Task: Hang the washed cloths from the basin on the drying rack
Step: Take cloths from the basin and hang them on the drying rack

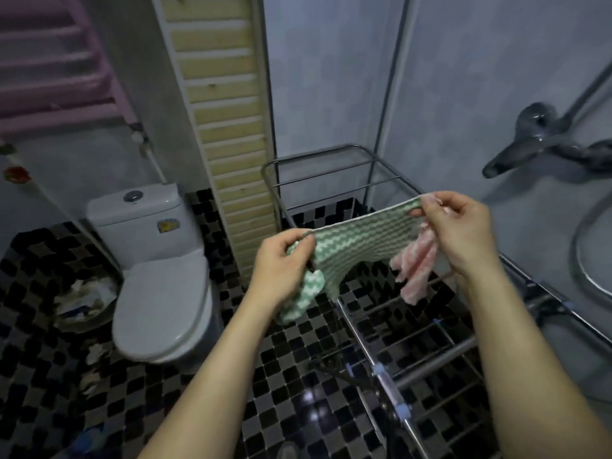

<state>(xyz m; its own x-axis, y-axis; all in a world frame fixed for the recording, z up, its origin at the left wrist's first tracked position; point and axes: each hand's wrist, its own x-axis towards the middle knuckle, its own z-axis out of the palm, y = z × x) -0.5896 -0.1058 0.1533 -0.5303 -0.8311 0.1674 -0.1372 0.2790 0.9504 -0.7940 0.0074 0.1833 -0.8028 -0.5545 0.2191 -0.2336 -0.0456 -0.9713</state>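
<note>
Head view: my left hand (281, 260), at centre frame, is pinching one top corner of the green zigzag cloth (357, 240). My right hand (460, 233), right of centre, is pinching the other corner and gripping a pink cloth (415, 266). Both cloths are hanging over the drying rack (390, 369), lower right.
</note>
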